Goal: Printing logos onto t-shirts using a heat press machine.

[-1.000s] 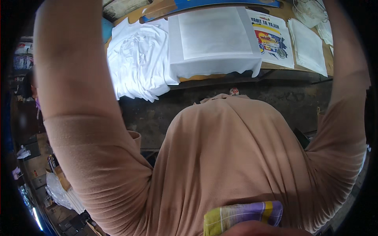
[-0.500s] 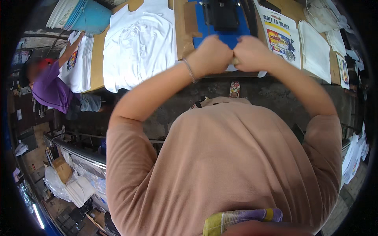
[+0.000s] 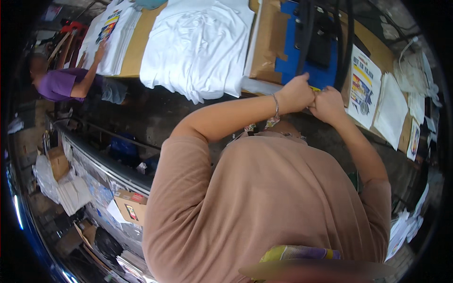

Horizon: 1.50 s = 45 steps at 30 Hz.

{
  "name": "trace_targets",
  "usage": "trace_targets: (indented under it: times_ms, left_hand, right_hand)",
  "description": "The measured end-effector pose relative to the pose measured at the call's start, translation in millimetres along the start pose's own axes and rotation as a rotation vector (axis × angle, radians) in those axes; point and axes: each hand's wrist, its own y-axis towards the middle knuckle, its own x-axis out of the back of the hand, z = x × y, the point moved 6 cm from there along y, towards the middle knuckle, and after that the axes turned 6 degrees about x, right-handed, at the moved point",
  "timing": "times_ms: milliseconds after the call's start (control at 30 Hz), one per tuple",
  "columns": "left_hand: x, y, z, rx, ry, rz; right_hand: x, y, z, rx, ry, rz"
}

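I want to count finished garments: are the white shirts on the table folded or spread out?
Spread, not neatly folded: the white shirts lie in a loose, rumpled pile on the table, with edges hanging over its front.

A second ago my arms were raised wide, framing the picture on both sides, with my hands out of sight. Half a second ago both fists had met near the top centre. Now my left hand (image 3: pixel 295 92) and right hand (image 3: pixel 326 104) sit closed, knuckles touching, right of centre, at the lower edge of the blue pad (image 3: pixel 288 61). The view has swung: the white sheet that covered the table earlier is gone from sight, and the pile of white shirts (image 3: pixel 198 47) now sits at upper centre. A person in purple (image 3: pixel 59 84) appears at the far left, further down than before.
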Motion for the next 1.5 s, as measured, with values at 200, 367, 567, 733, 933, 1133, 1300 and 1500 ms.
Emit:
trace_targets:
  times_ms: [200, 367, 567, 733, 933, 1133, 1300, 1500]
  left_hand:
    - [44.1, -70.4, 34.8, 0.071, -0.331, -0.492]
    - [-19.1, -181.6, 155.2, 0.881, -0.324, -0.536]
    - [-102.6, -270.2, 280.0, 1.326, -0.231, -0.444]
    - [-130.2, -268.7, 338.6, 1.267, -0.197, -0.312]
    - [-120.5, -348.2, 414.8, 1.178, -0.782, -0.777]
    - [-153.8, -508.5, 470.4, 1.735, -1.437, -0.790]
    - [-161.8, -536.0, 465.2, 1.743, -1.701, -0.718]
    - [-97.8, -427.1, 411.0, 1.118, -1.890, -0.280]
  right_hand:
    - [51.2, -4.2, 8.3, 0.136, 0.312, -0.354]
    - [93.9, 4.3, 3.8, 0.042, 0.586, -0.640]
    - [129.6, 54.7, 50.0, 0.160, 0.671, -0.564]
    - [122.4, 124.5, 102.6, 0.073, 0.805, -0.538]
    - [22.3, 217.0, 160.5, -0.335, 1.301, -0.407]
    - [-101.8, 272.2, 169.1, -0.626, 1.495, -0.406]
    - [-155.8, 293.7, 143.4, -0.936, 1.422, -0.431]
    - [-117.6, 382.5, 216.0, -0.414, 1.341, -0.458]
